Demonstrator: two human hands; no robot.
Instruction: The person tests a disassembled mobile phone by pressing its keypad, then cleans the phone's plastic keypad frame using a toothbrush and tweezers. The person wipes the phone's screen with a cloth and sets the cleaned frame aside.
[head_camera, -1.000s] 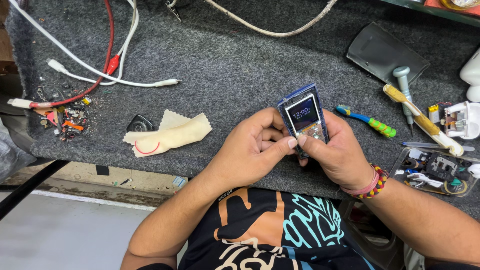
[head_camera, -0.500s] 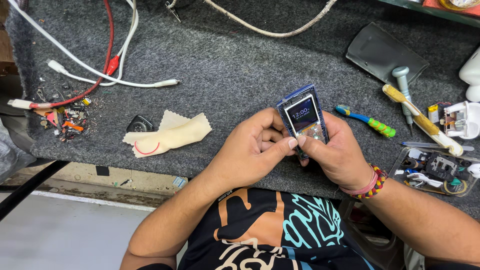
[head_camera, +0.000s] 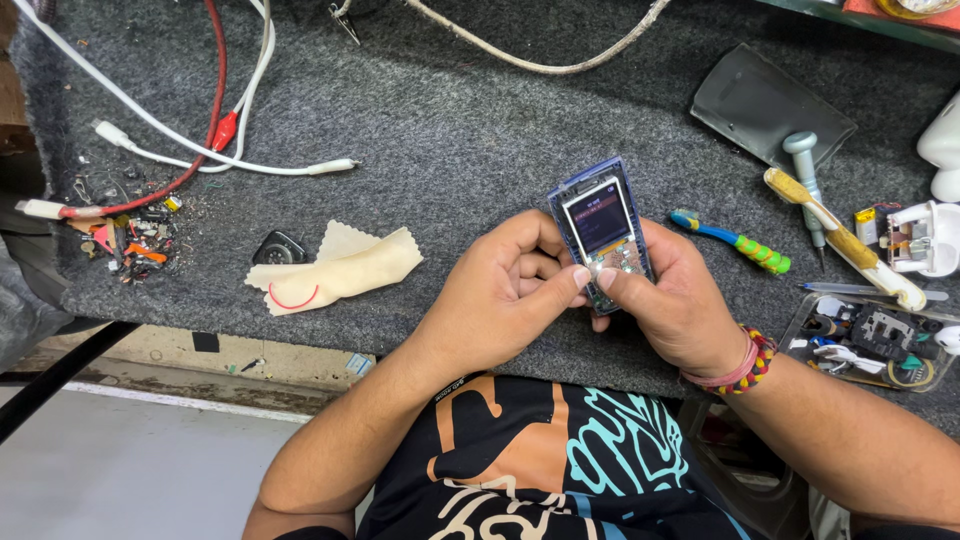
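I hold a small blue-framed keypad phone upright over the grey felt worktop, its screen lit. My left hand grips it from the left, thumb on the exposed keypad board. From the right, my right hand wraps around it, thumb pressing the same spot; a beaded bracelet sits on that wrist.
A cream cloth and a small black part lie to the left, beside white and red cables and scrap bits. On the right: a toothbrush, screwdrivers, a dark cover, a parts tray.
The picture on the phone's screen has changed. Both hands and the phone stay in the same place.
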